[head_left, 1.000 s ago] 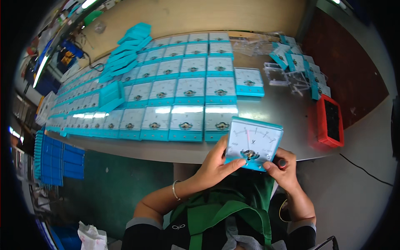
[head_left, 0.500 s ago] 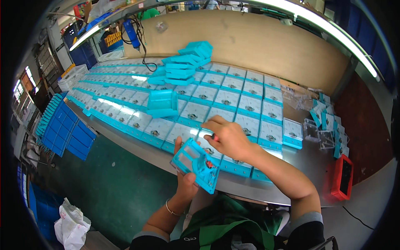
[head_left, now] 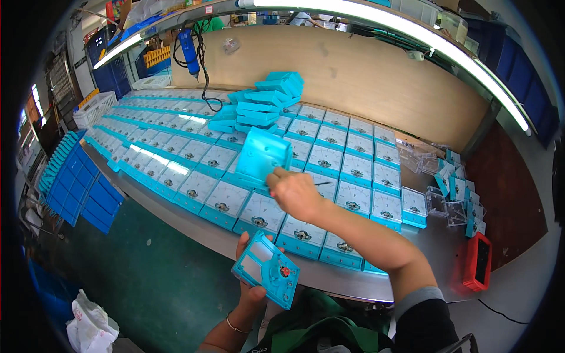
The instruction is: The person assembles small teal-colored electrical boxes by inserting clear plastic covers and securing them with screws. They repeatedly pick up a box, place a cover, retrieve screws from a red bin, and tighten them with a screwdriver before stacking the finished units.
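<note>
My left hand (head_left: 250, 294) grips a turquoise panel meter (head_left: 268, 270) from below, its back turned up over the table's front edge. Inside the meter a small red and metal part shows, beside pale rectangular windows. Further forward, my right hand (head_left: 292, 191) is closed on the lower edge of a turquoise back cover (head_left: 262, 154), which is tilted above the rows of meters. A thin dark shaft, apparently a screwdriver (head_left: 322, 183), sticks out to the right of that hand, with a bit of red at its other side. The right fingertips are partly hidden.
Rows of finished-looking meters (head_left: 259, 215) cover the table. A pile of turquoise covers (head_left: 262, 106) stands behind them. A blue electric driver (head_left: 188, 53) hangs on its cable. At right lie clear covers (head_left: 436, 203), loose meters (head_left: 459, 185) and a red box (head_left: 478, 262).
My right hand has moved forward and left from near the held meter and taken hold of the cover that lay on the meters, lifting and tilting it. The left hand still holds its meter.
</note>
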`<state>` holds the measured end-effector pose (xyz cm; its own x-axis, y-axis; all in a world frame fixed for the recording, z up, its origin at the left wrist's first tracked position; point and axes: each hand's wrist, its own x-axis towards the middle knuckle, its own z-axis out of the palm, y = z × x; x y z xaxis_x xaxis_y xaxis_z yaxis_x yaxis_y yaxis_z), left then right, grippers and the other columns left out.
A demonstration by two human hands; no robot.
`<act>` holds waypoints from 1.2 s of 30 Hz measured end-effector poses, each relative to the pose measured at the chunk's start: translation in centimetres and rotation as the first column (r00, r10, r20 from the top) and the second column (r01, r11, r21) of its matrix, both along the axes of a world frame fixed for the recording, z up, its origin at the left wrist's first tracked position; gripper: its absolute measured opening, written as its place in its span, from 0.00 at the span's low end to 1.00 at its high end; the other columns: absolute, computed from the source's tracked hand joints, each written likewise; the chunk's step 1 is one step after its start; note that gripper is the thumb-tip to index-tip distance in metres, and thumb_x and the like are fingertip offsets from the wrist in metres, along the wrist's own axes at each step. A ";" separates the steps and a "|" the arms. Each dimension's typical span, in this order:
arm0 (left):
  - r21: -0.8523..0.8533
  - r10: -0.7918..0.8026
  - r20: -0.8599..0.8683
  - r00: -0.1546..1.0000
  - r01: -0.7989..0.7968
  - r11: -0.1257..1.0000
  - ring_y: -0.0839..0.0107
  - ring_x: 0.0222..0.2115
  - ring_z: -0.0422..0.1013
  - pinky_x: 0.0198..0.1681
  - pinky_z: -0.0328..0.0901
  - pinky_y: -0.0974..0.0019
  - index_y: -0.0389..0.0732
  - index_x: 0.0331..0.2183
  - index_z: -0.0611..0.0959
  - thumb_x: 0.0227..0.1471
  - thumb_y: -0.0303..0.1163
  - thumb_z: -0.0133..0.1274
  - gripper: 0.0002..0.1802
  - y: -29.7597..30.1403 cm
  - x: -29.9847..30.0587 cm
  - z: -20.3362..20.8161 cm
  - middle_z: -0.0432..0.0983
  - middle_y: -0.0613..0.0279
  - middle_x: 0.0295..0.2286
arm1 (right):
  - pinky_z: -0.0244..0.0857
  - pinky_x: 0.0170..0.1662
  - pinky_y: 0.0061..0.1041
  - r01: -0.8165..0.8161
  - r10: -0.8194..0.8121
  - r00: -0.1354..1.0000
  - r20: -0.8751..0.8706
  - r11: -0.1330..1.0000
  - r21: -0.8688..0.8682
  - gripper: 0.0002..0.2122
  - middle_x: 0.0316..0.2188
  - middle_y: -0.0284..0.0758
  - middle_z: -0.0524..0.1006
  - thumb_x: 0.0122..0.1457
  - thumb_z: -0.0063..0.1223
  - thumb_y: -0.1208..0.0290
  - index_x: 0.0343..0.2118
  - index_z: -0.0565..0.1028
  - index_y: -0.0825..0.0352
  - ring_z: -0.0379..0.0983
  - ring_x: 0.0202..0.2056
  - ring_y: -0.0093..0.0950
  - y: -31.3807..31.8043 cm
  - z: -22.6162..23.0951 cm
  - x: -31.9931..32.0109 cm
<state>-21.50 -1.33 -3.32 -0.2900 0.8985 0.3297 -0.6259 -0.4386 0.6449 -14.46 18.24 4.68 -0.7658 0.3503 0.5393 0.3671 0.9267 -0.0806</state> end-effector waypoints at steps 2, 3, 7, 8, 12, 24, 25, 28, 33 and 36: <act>0.041 -0.052 -0.051 0.997 0.055 0.998 0.56 0.48 0.67 0.47 0.70 0.51 0.54 0.61 0.49 0.29 0.50 0.71 0.64 0.3 0.8 -0.2 0.59 0.49 0.53 | 0.66 0.25 0.36 0.134 -0.132 0.990 0.056 0.990 -0.037 0.06 0.25 0.38 0.71 0.45 0.57 0.77 0.25 0.70 0.66 0.73 0.25 0.40 -0.9 1.0 4.8; 0.030 -0.082 -0.061 0.995 0.084 0.996 0.55 0.49 0.67 0.47 0.69 0.51 0.54 0.61 0.49 0.29 0.51 0.71 0.64 0.5 1.6 0.1 0.58 0.49 0.53 | 0.66 0.25 0.36 0.207 -0.204 0.976 0.076 0.978 -0.033 0.07 0.25 0.38 0.71 0.45 0.58 0.77 0.25 0.70 0.66 0.73 0.25 0.41 -1.1 1.1 7.1; -0.028 -0.246 -0.157 0.957 0.244 0.969 0.55 0.50 0.65 0.50 0.65 0.51 0.54 0.62 0.48 0.28 0.53 0.70 0.65 1.4 6.1 1.5 0.56 0.48 0.55 | 0.65 0.25 0.36 0.372 -0.370 0.928 0.049 0.927 -0.047 0.11 0.25 0.37 0.71 0.43 0.62 0.75 0.26 0.70 0.66 0.72 0.23 0.40 -0.5 -0.8 13.2; -0.049 -0.282 -0.196 0.939 0.278 0.959 0.55 0.50 0.65 0.51 0.64 0.51 0.54 0.62 0.48 0.28 0.53 0.70 0.65 1.5 7.1 1.7 0.56 0.48 0.55 | 0.65 0.25 0.36 0.374 -0.381 0.925 -0.021 0.917 -0.141 0.11 0.25 0.37 0.71 0.42 0.63 0.75 0.26 0.70 0.66 0.72 0.24 0.39 -0.7 -1.0 14.4; -0.076 -0.419 -0.276 0.865 0.415 0.907 0.56 0.50 0.64 0.52 0.62 0.52 0.54 0.61 0.51 0.29 0.51 0.70 0.62 1.8 10.5 1.5 0.57 0.48 0.55 | 0.65 0.27 0.32 0.389 -0.491 0.837 -0.242 0.844 -0.368 0.13 0.25 0.39 0.73 0.45 0.65 0.72 0.31 0.72 0.68 0.72 0.24 0.35 -2.0 0.7 19.9; -0.214 -0.832 -0.199 0.518 0.805 0.553 0.54 0.51 0.63 0.52 0.61 0.51 0.51 0.57 0.56 0.27 0.48 0.71 0.58 2.9 18.5 2.3 0.57 0.51 0.54 | 0.65 0.34 0.30 0.528 -0.314 0.845 0.433 0.623 -0.577 0.17 0.23 0.39 0.75 0.37 0.66 0.65 0.32 0.80 0.66 0.73 0.29 0.34 -8.9 4.6 41.3; -0.217 -0.843 -0.197 0.501 0.816 0.536 0.54 0.51 0.63 0.52 0.62 0.51 0.51 0.57 0.56 0.27 0.48 0.71 0.58 3.1 19.6 2.2 0.57 0.51 0.54 | 0.65 0.35 0.32 0.566 -0.369 0.822 0.434 0.608 -0.556 0.19 0.25 0.40 0.76 0.37 0.66 0.63 0.34 0.79 0.65 0.74 0.30 0.35 -8.5 3.2 41.3; -0.234 -0.849 -0.174 0.499 0.816 0.528 0.55 0.50 0.64 0.51 0.62 0.52 0.51 0.57 0.56 0.26 0.49 0.72 0.58 2.7 20.7 1.8 0.57 0.50 0.54 | 0.67 0.40 0.35 0.652 -0.517 0.758 0.398 0.586 -0.481 0.26 0.36 0.40 0.76 0.36 0.68 0.58 0.41 0.77 0.62 0.73 0.39 0.38 -8.6 0.5 42.0; -0.300 -0.816 -0.191 0.546 0.759 0.578 0.55 0.49 0.66 0.50 0.65 0.52 0.50 0.56 0.57 0.25 0.51 0.71 0.59 2.0 18.3 1.5 0.60 0.49 0.52 | 0.65 0.48 0.42 0.776 -0.667 0.631 0.396 0.549 -0.311 0.40 0.49 0.48 0.69 0.37 0.66 0.48 0.56 0.68 0.58 0.64 0.51 0.49 -14.7 -2.9 41.9; -0.357 -0.808 -0.223 0.546 0.726 0.588 0.55 0.50 0.66 0.52 0.64 0.52 0.50 0.56 0.57 0.25 0.52 0.71 0.59 2.2 18.1 2.6 0.61 0.50 0.51 | 0.65 0.48 0.41 0.820 -0.694 0.564 0.447 0.535 -0.204 0.42 0.49 0.50 0.69 0.39 0.64 0.45 0.57 0.64 0.62 0.66 0.49 0.47 -15.7 -3.1 41.1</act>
<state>-3.37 0.91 -0.74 0.6319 0.7738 0.0433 -0.3896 0.2689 0.8809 26.67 2.53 1.56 -0.1970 0.9788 0.0558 0.9748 0.2017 -0.0955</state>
